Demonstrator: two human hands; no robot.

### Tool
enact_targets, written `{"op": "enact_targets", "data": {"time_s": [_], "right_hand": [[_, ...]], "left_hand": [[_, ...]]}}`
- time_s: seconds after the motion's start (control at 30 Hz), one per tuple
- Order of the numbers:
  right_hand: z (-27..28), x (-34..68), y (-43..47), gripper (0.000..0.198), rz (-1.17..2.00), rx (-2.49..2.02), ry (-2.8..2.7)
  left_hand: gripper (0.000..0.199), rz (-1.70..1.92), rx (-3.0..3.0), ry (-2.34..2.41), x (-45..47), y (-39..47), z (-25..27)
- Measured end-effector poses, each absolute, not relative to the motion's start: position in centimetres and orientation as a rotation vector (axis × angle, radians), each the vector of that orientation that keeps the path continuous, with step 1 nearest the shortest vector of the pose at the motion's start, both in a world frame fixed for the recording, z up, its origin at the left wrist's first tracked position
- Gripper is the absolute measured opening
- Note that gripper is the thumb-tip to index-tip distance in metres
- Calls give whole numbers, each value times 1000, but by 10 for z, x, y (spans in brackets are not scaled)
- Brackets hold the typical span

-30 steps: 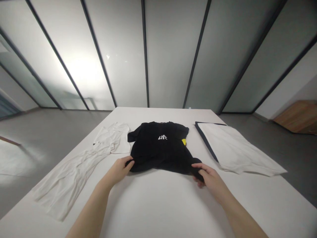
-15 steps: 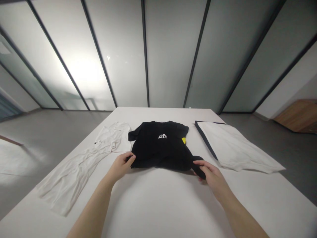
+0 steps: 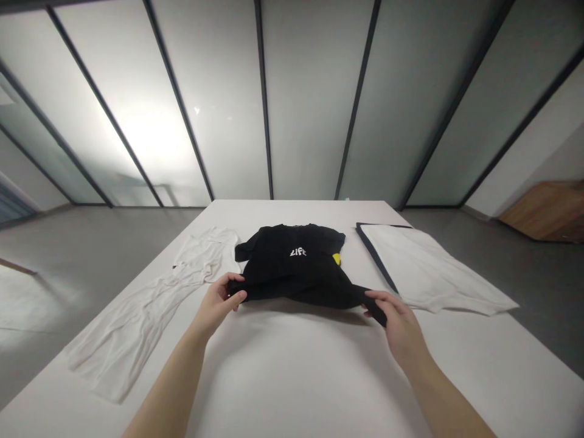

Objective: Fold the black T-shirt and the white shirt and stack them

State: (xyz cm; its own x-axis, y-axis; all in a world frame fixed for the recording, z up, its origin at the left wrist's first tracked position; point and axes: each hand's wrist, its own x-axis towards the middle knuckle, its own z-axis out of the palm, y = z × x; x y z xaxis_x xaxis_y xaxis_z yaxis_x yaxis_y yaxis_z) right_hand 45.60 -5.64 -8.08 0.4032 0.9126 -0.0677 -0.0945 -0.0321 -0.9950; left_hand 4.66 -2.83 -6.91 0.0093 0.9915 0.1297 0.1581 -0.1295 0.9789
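Observation:
A black T-shirt [image 3: 292, 267] with white lettering and a yellow patch at its right side lies spread on the white table, its collar away from me. My left hand [image 3: 222, 302] pinches the near left corner of the hem between thumb and fingers. At the near right corner, my right hand [image 3: 395, 319] grips the hem, with a flap of black cloth hanging below the fingers. The near edge of the shirt is lifted off the table between both hands and casts a shadow. Its far part rests flat.
To the left lies a crumpled white garment [image 3: 150, 316]. On the right, a white cloth [image 3: 433, 267] lies over a dark one [image 3: 376, 255]. The white table [image 3: 292, 377] runs toward frosted glass panels [image 3: 305, 91]. A wooden piece [image 3: 547, 213] stands at far right.
Both hands have raised the near hem of the T-shirt and drawn its corners slightly outward. The hem is now stretched tighter. The view has shifted slightly.

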Motion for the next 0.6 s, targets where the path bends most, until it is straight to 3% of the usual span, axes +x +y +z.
{"op": "enact_targets", "data": {"time_s": [0.6], "right_hand": [[-85, 444, -61, 28, 1026, -1315, -788]], "left_hand": [[54, 1150, 1457, 1248, 56, -33, -65]]}}
